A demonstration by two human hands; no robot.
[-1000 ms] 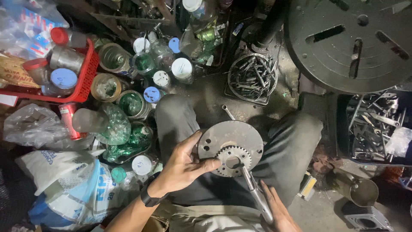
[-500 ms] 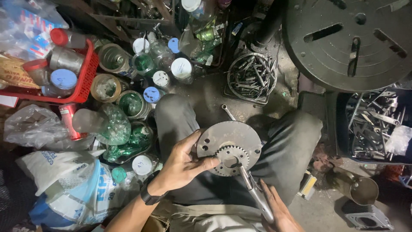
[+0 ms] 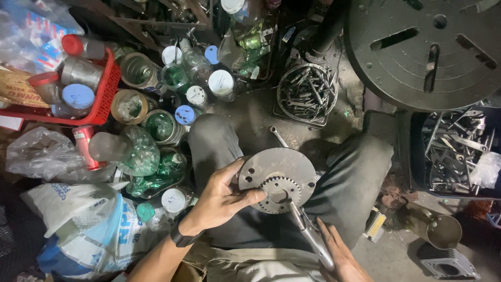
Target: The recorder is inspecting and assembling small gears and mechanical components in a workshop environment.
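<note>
My left hand (image 3: pixel 222 198) grips the left edge of a round grey metal disc (image 3: pixel 282 169) with a toothed gear (image 3: pixel 278 194) at its centre, held above my lap. My right hand (image 3: pixel 342 256) at the bottom edge holds the handle of a metal wrench (image 3: pixel 308 232) whose head sits on the gear's hub. My knees in dark trousers (image 3: pixel 344 177) spread to both sides. A wristwatch (image 3: pixel 180 237) is on my left wrist.
Many jars, cans and bottles (image 3: pixel 156 112) crowd the floor at left, with a red basket (image 3: pixel 102 91). A wire basket of bolts (image 3: pixel 308 94) sits ahead. A large slotted round metal table (image 3: pixel 428 49) is upper right, over a bin of metal parts (image 3: pixel 454 151). Plastic bags (image 3: pixel 78 224) lie lower left.
The disc and both hands have stayed almost in place; the view shifted very slightly.
</note>
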